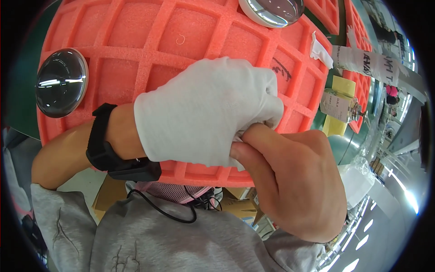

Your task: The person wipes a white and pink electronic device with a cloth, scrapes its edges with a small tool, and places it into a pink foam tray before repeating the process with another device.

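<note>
Nearest: our bare right hand pinches the white glove on our left hand, presumably to draw its fabric taut; how far the left closes, we cannot tell. Beneath, red foam grid seemingly cushions two glass domes.

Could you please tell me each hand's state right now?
Left hand: curled closed in a white cloth glove; whether it holds anything is hidden.
Bare right hand: closed, pinching that glove's fabric.

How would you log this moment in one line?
left hand: gloved; right hand: bare, pinching white glove; red tray: glossy discs on top
</note>
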